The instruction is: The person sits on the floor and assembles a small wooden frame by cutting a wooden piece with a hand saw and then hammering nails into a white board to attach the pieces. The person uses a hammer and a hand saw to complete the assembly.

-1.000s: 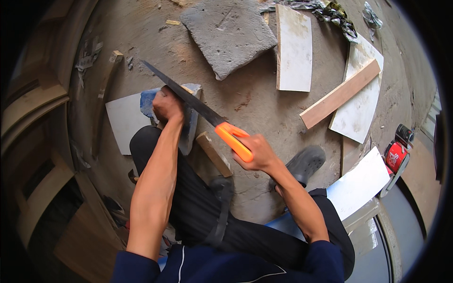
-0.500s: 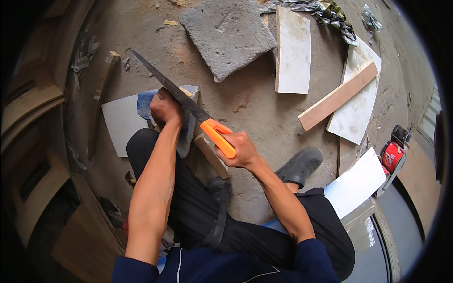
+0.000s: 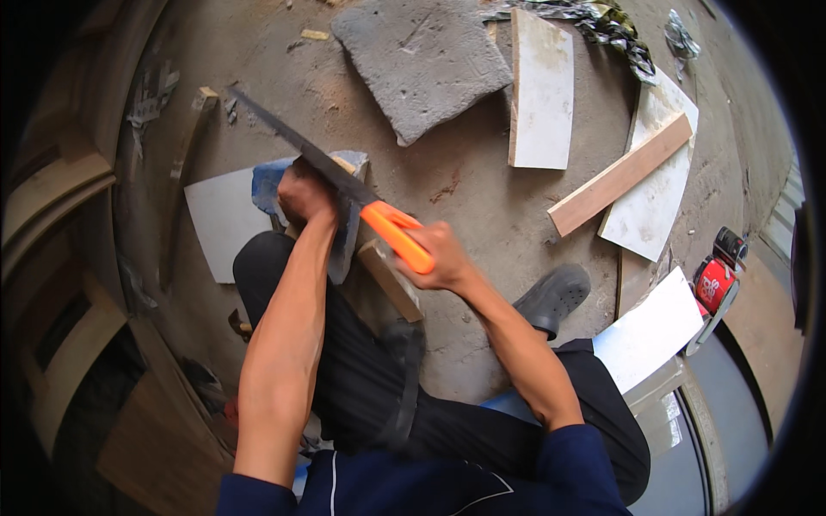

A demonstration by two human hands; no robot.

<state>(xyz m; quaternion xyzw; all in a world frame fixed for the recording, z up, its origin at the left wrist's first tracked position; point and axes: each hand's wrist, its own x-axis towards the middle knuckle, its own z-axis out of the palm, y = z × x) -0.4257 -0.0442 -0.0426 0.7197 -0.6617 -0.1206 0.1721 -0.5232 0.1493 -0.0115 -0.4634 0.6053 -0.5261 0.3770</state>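
My right hand (image 3: 439,258) is closed round the orange handle (image 3: 397,237) of a handsaw. The saw's dark blade (image 3: 314,156) slants up and to the left, passing close beside my left hand (image 3: 307,193). That hand is closed and pressed down on a piece of wood (image 3: 351,161); a pale bit of it shows past the blade, and the rest is mostly hidden. Beneath lies a grey block with blue on it (image 3: 268,182), against a white board (image 3: 215,224). A short wooden strip (image 3: 391,284) leans between the block and my foot.
A rough grey slab (image 3: 422,64) lies at the top. White boards (image 3: 542,95) rest to the right, one with a reddish wooden strip (image 3: 619,176) across it. A red tool (image 3: 714,279) stands at far right. Wooden frames (image 3: 60,206) line the left.
The saw and my right hand have shifted slightly up and to the right. My left hand keeps its place on the wood. The whole view has moved a little.
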